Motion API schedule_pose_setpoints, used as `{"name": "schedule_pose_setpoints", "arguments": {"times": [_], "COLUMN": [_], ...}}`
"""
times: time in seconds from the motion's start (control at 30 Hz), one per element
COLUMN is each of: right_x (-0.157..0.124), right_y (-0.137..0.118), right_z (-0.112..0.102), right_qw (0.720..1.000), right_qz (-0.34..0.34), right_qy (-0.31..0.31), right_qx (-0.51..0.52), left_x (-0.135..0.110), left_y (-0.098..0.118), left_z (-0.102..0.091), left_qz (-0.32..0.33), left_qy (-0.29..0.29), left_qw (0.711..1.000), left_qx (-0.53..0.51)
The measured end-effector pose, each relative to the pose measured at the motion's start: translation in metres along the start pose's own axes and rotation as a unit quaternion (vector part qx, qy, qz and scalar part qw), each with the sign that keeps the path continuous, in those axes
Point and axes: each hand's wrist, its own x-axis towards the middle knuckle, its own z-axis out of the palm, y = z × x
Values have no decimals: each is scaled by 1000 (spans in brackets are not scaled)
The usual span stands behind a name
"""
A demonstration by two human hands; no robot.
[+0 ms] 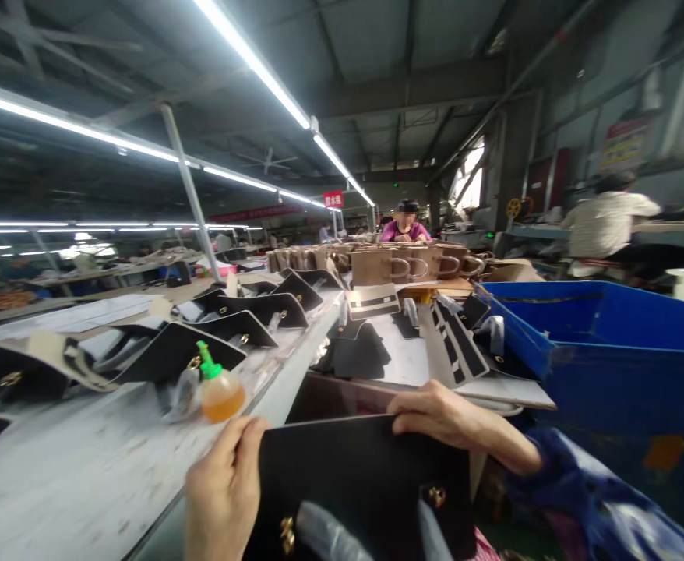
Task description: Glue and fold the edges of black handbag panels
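A black leather bag piece (pixel 359 475) with gold clasps is held up at the bottom centre. My left hand (pixel 222 487) grips its left edge, thumb on the front. Along the top right edge, my right hand (pixel 444 417) has its fingers curled over the piece. A clear plastic strip hangs in front of the piece at the bottom. Just left of my left hand a small bottle of orange liquid with a green nozzle (pixel 219 389) lies on the worktable (pixel 73 475).
Rows of black flap pieces (pixel 242 323) and cut black strips (pixel 456 347) lie on the long table. Tan handbags (pixel 389 265) stand further back, with a seated person behind them. A blue plastic bin (pixel 616 351) stands at right. Another person sits at far right.
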Motion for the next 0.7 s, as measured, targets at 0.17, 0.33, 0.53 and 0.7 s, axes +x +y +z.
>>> {"name": "schedule_pose_setpoints", "arguments": {"times": [0.17, 0.33, 0.53, 0.7], "right_x": [8, 7, 5, 6], "right_y": [38, 56, 59, 63], "right_z": [-7, 3, 12, 22], "right_qw": [994, 979, 963, 959], "right_qz": [93, 164, 198, 196], "right_qy": [-5, -11, 3, 22], "right_qx": [56, 118, 180, 202], "left_x": [35, 43, 33, 19], "left_y": [33, 26, 25, 18], "left_z": [24, 26, 14, 9], "left_qz": [-76, -115, -169, -242], "left_qy": [-118, -170, -266, -358], "left_qw": [985, 970, 929, 861], "left_qx": [-100, -129, -196, -268]}}
